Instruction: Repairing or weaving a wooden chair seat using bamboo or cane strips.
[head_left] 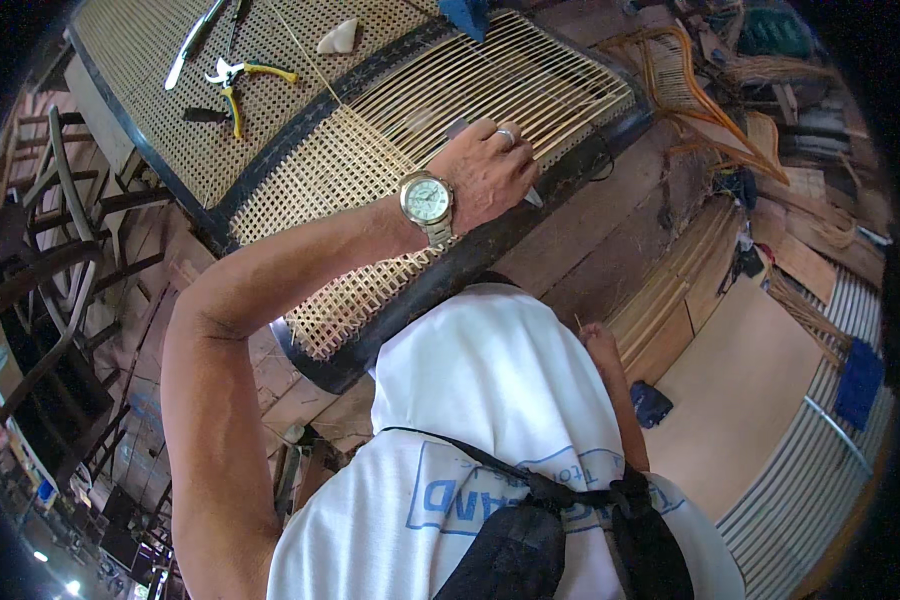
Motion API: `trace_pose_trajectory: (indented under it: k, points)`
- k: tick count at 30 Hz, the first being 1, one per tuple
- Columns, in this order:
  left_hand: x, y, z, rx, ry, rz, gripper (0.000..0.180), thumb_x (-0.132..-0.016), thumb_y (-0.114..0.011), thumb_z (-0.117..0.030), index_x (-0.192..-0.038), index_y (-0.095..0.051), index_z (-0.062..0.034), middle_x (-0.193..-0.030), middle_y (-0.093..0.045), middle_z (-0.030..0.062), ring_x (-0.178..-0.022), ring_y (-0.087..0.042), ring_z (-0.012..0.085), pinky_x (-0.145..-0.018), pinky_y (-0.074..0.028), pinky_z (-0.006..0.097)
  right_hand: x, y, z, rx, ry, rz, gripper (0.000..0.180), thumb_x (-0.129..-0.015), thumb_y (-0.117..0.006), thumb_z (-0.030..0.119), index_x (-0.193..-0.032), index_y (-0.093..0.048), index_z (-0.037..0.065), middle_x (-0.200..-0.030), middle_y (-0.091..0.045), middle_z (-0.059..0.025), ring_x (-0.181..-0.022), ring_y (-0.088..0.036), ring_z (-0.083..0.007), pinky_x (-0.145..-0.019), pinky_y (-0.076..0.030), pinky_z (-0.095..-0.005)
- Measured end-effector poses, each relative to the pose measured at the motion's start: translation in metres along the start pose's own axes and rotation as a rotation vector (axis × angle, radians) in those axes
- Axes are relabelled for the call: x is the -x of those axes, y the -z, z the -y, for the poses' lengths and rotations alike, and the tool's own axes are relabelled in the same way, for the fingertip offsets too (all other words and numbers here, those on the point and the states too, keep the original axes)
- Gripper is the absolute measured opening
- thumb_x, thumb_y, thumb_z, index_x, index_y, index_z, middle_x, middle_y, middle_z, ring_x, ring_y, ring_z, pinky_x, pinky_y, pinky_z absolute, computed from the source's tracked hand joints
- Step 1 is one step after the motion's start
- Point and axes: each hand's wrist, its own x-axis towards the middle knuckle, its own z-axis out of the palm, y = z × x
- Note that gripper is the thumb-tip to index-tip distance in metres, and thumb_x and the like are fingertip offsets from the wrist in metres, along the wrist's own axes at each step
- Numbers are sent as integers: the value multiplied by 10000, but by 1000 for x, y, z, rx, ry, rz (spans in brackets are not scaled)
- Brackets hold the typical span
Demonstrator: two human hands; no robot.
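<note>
My left hand (482,172), with a wristwatch (427,200) on its wrist, is closed around a slim, flat metal tool (534,197). One pointed end shows below the fingers and a grey end above them. The hand rests over a black-framed panel (310,185) of cane webbing, where close weave meets bare parallel strands (490,75). Beyond the panel's near edge, my right hand (598,345) is low, partly hidden by my white shirt. Its fingers look curled, with a thin pale sliver (578,322) beside them; what they hold is unclear.
On the far woven part lie yellow-handled pruning shears (232,85), a silver blade (192,48) and a white lump (338,37). A blue cloth (465,14) hangs at the top. Dark chair frames (65,240) stand left; an orange-brown rattan frame (685,60) and plain board (735,390) are right.
</note>
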Motion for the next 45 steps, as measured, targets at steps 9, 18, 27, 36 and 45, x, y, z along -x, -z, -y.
trace_pose_trajectory:
  k: [9, 18, 27, 36, 45]
  points:
    - [-5, 1, 1, -4, 6, 81, 285, -763, -621, -202, -1026, -646, -96, -992, -613, 33, -1002, -538, 206, -786, -448, 330, -24, -6, 11, -55, -14, 12, 71, -913, -579, 73, -974, -581, 36, -735, -574, -42, -527, -537, -130, -484, -462, -297]
    - [-6, -2, 4, 0, 0, 93, 301, -765, -616, -211, -1043, -635, -99, -1013, -617, 35, -1007, -538, 210, -798, -441, 334, -21, 1, -3, 137, 35, 15, 120, -877, -542, 43, -987, -586, 22, -714, -600, -65, -538, -577, -154, -473, -461, -323]
    - [-10, -7, 4, 26, 1, 83, 302, -761, -613, -229, -1035, -636, -102, -1021, -614, 43, -1008, -541, 215, -791, -439, 331, -10, -6, 12, 2, -42, 14, 98, -867, -508, 16, -944, -567, 31, -655, -545, -65, -520, -558, -151, -446, -441, -324]
    - [1, -25, 49, 432, 679, 452, 103, -867, -596, -168, -923, -639, -92, -850, -665, 152, -785, -655, 343, -668, -505, 458, -10, -2, 60, 61, 173, -43, 153, -932, -611, 171, -980, -592, 27, -681, -551, -15, -575, -532, -105, -512, -456, -301]
    - [20, -40, 29, 1321, 908, 475, 163, -863, -677, -183, -959, -720, -58, -697, -685, 43, -612, -613, 105, -583, -486, 297, 41, -58, 306, -174, 829, -16, 136, -917, -621, 114, -1025, -616, 31, -805, -609, -23, -747, -566, -111, -673, -464, -255]
